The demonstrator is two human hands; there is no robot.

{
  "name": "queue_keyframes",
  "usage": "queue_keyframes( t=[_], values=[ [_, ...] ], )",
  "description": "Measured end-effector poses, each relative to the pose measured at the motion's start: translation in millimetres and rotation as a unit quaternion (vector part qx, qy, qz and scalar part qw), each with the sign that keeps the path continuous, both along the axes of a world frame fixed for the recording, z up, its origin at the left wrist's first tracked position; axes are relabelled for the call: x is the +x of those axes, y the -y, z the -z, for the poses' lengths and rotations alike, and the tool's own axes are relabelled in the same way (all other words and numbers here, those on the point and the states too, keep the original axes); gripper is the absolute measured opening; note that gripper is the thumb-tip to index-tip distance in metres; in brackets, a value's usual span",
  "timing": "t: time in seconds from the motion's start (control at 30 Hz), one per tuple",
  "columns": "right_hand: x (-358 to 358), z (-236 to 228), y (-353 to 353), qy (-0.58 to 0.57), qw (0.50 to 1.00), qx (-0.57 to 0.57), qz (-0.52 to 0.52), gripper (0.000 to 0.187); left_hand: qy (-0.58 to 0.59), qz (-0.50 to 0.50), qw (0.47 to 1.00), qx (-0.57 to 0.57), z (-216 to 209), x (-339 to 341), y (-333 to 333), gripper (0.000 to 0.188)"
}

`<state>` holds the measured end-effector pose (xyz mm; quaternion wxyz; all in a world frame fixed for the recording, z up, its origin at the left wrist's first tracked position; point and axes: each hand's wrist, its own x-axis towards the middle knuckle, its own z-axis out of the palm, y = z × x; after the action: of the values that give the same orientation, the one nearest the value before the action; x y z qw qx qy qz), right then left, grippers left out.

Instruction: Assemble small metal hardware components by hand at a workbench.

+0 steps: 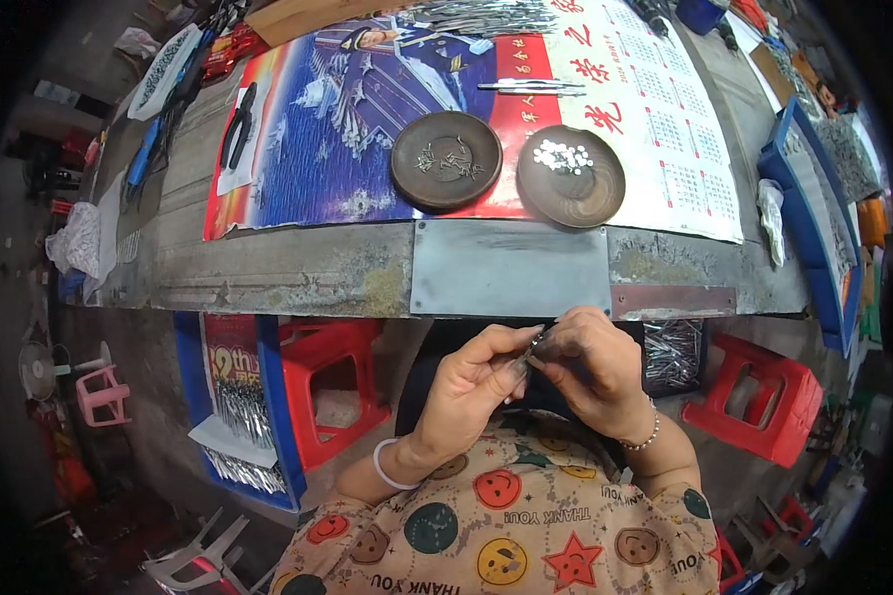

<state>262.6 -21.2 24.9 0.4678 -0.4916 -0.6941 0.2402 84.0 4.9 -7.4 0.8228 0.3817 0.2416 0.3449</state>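
Just past the bench's near edge, above my lap, my left hand (479, 385) and my right hand (597, 365) meet fingertip to fingertip. Both are closed in a pinch on a small dark metal piece (537, 342), mostly covered by the fingers, so its kind cannot be made out. In front of them, a grey metal plate (511, 268) is fixed to the bench edge. Beyond it stand two round brown dishes: the left dish (407, 183) holds small thin metal pins (450, 161), the right dish (590, 203) small white round pieces (563, 157).
A printed poster (308, 188) covers the bench middle, with slim metal tools (532, 87) and black pliers (238, 129) on it. A blue tray (814, 223) stands at the right edge. Below are red stools (759, 397) and a blue crate (196, 382) of metal pieces.
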Motion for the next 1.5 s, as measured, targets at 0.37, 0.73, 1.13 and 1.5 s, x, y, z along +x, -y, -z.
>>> queue_keyframes(
  t=[0.37, 0.73, 1.13, 1.5],
  values=[
    [2.0, 18.9, 7.6, -0.367, 0.91, -0.192, -0.016, 0.017, 0.055, -0.002, 0.998, 0.037, 4.1, 10.5, 4.5, 0.032],
    [-29.6, 7.9, 12.8, -0.339, 0.926, -0.133, 0.094, 0.012, -0.052, -0.142, 0.971, 0.185, -2.9, 15.3, 17.6, 0.028],
    [-34.2, -4.5, 7.7, -0.094, 0.988, 0.036, 0.116, 0.015, -0.042, -0.17, 0.961, 0.213, -4.8, 10.6, 22.3, 0.028],
    [-37.0, -0.8, -1.0, -0.009, 0.989, 0.084, 0.119, 0.012, 0.016, -0.157, 0.98, 0.123, -6.7, 7.5, 21.2, 0.027]
  ],
)
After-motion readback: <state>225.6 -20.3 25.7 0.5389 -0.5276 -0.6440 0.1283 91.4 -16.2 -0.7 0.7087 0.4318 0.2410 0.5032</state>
